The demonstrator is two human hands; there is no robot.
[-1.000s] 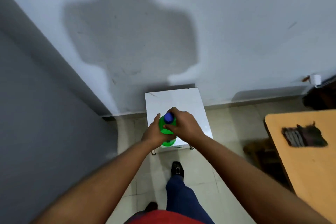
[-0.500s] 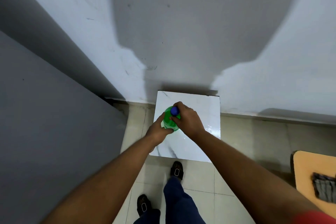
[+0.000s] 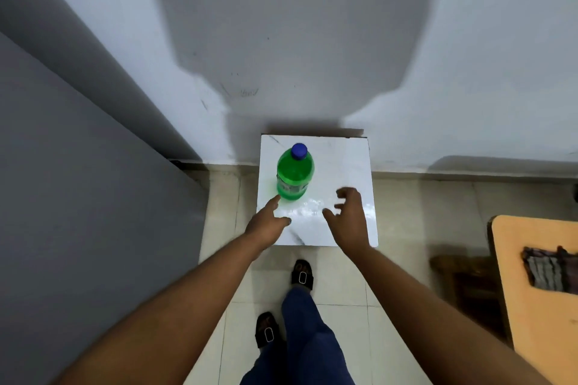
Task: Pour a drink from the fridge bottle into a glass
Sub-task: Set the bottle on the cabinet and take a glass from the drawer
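Note:
A green plastic bottle (image 3: 294,176) with a blue cap stands upright on the left part of a small white marble-topped table (image 3: 344,162). My left hand (image 3: 266,222) hovers just in front of the bottle's base, fingers apart, one fingertip close to it. My right hand (image 3: 347,219) is over the table's front right part, fingers spread and curled, holding nothing. No glass is in view.
The small table stands against a white wall (image 3: 312,40). A large grey surface (image 3: 78,197) fills the left side. At the right is an orange wooden table (image 3: 513,275) with a dark cloth (image 3: 550,269) on it, and a dark stool (image 3: 469,284) beside it. My feet stand on a tiled floor (image 3: 337,275).
Both hands have let go of the bottle and pulled back toward me. The bottle now stands alone on the small table.

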